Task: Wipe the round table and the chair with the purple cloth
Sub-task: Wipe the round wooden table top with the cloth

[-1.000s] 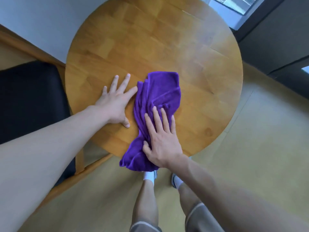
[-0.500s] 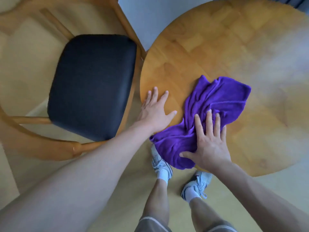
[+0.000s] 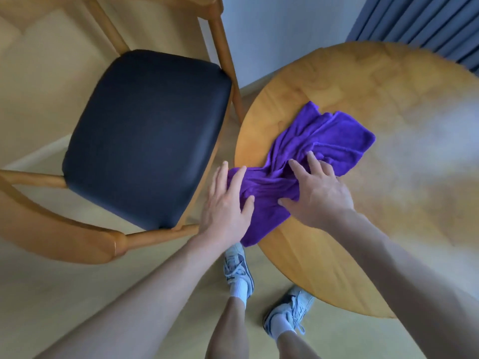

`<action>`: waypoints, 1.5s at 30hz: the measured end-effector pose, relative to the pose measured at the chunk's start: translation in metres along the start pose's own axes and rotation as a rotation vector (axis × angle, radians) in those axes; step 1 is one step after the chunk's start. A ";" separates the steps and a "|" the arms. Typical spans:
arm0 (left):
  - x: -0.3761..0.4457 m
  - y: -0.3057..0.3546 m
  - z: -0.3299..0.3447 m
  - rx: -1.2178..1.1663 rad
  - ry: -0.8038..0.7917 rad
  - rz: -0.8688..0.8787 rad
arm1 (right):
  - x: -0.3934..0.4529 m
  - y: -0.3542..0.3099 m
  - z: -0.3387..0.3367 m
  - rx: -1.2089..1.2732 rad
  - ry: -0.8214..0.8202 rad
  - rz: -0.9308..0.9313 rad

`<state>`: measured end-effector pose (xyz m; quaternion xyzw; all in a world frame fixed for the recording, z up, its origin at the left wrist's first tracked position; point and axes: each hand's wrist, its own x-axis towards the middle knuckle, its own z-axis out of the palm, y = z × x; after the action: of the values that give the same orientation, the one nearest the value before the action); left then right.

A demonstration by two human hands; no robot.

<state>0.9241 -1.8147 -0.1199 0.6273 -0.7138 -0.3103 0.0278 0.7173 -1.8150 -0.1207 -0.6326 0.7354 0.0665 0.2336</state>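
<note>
On the round wooden counter (image 3: 375, 104) lies the purple cloth (image 3: 324, 141); the right hand (image 3: 320, 193) gathers it with curled fingers (image 3: 315, 160), the left hand (image 3: 225, 203) touching its overhanging edge with straight, slightly spread fingers.

I have both bare forearms reaching forward and down. My left hand (image 3: 225, 203) lies palm down, fingers straight and slightly spread. My right hand (image 3: 317, 194) is palm down too, fingers bent at the knuckles, thumb stretched toward the left.
</note>
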 end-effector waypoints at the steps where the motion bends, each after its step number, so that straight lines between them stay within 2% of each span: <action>1: -0.005 0.001 0.008 -0.029 0.016 -0.017 | 0.002 0.008 -0.005 0.022 0.102 0.001; 3: -0.011 0.010 0.025 -0.096 -0.007 -0.097 | 0.013 0.015 -0.009 0.073 0.231 0.054; 5: -0.008 0.021 0.041 -0.140 -0.052 -0.201 | 0.028 0.012 -0.005 0.097 0.164 0.098; 7: -0.001 0.027 0.049 -0.113 -0.052 -0.231 | 0.039 0.003 0.007 0.079 0.092 0.109; 12: 0.054 0.013 0.036 -0.016 0.008 -0.084 | 0.079 -0.005 0.010 0.082 0.169 0.103; 20: 0.153 0.009 0.001 0.166 -0.078 0.165 | 0.147 0.008 -0.019 0.034 0.175 0.030; 31: 0.209 0.018 -0.014 0.160 -0.194 0.230 | 0.177 0.012 -0.033 0.039 0.217 0.021; 34: 0.201 0.018 -0.011 0.159 -0.202 0.212 | 0.169 0.017 -0.035 0.040 0.191 -0.066; 38: 0.188 0.011 -0.012 0.249 -0.177 0.290 | 0.162 0.024 -0.045 -0.008 0.130 -0.402; 40: 0.184 0.005 -0.012 0.326 -0.173 0.341 | 0.165 0.025 -0.049 0.019 0.104 -0.505; 45: 0.197 0.015 -0.012 0.431 -0.106 0.377 | 0.186 0.041 -0.053 0.045 0.112 -0.461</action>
<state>0.8745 -1.9995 -0.1722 0.4576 -0.8678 -0.1731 -0.0864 0.6477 -1.9955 -0.1614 -0.7811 0.5846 -0.0403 0.2155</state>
